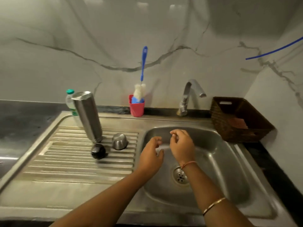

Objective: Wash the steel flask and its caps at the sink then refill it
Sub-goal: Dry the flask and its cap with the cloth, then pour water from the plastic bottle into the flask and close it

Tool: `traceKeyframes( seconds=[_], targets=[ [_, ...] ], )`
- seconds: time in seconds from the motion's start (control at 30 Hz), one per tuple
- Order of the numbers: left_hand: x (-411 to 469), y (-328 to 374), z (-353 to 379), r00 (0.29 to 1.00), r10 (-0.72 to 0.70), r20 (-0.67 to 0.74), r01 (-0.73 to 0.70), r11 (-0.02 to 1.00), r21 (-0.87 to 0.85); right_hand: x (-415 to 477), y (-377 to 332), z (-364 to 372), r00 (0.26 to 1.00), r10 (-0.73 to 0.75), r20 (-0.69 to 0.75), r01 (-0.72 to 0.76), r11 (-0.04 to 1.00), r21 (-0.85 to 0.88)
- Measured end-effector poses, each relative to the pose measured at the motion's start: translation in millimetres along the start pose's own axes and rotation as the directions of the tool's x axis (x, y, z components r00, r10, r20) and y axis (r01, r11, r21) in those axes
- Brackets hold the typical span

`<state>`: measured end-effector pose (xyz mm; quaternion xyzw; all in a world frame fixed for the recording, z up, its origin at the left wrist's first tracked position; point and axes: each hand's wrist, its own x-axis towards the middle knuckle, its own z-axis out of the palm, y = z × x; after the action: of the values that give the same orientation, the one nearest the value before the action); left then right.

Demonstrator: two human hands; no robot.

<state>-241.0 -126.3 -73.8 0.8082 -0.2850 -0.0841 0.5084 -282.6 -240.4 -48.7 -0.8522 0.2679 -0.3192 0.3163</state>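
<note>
Nearest cam: noted left hand [150, 154] & right hand [182, 147] over basin of steel sink [221, 169], side by side, near but not touching. Fingers loosely curled on both, gripping nothing; some motion blur. Logged gold bangle [214, 205] on right forearm, orange thread [188, 164] at right wrist.

Then by size:
- Dark bench [19, 122] around sink; ribbed drainboard [65, 161] left of basin.
- Brown wicker basket [237, 120] on bench, right rear of basin.
- Steel flask [87, 115] inverted on drainboard, mouth down, leaning w/ base tipped left. No caps on.
- Tap [190, 95] behind basin; no water seen running.
- Blue-handled bottle brush [144, 63] standing in red cup [136, 106] at back edge, betw. flask & tap.
- Plastic bottle [70, 102], green lid, just behind flask.
- Steel cap [120, 141] upside down on ribs, just right of flask mouth.
- Black cap [98, 151] on ribs, just in front of flask mouth; contact w/ flask: cannot tell.
- Drain [180, 175] in basin floor, under right wrist.
</note>
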Motion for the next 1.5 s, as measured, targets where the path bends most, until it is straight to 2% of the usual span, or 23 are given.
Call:
traceKeyframes(
  seconds=[0.27,0.4,0.57,0.77,1.0,1.27,1.5],
  targets=[
    [-38.9,-78.6,-126.7,0.996,0.079,-0.045,-0.078,0.997,0.027,-55.7,-65.1,84.4,0.997,0.072,0.036,-0.071,0.997,-0.024],
    [-43.4,-115.2,-179.7,0.975,0.123,-0.183,-0.108,0.990,0.093,-74.9,-86.1,114.2,0.991,0.121,0.065,-0.118,0.992,-0.042],
    [-34.0,-146.7,-223.6,0.950,0.033,-0.311,-0.015,0.998,0.061,-92.1,-100.0,135.1,0.978,0.171,0.117,-0.165,0.984,-0.063],
    [26.4,-153.9,-249.0,0.962,-0.164,-0.219,0.174,0.984,0.025,-88.4,-106.5,141.4,0.967,0.213,0.141,-0.205,0.977,-0.065],
    [85.3,-131.0,-257.5,0.988,-0.151,-0.006,0.151,0.988,-0.039,-86.0,-104.4,146.8,0.949,0.280,0.147,-0.275,0.960,-0.050],
    [98.0,-117.7,-252.6,0.987,-0.145,-0.066,0.145,0.989,-0.006,-86.6,-107.0,151.0,0.940,0.310,0.144,-0.309,0.951,-0.029],
    [68.3,-124.2,-281.1,0.978,-0.134,-0.158,0.130,0.991,-0.039,-84.7,-109.1,145.1,0.934,0.335,0.127,-0.335,0.942,-0.015]
  ],
)
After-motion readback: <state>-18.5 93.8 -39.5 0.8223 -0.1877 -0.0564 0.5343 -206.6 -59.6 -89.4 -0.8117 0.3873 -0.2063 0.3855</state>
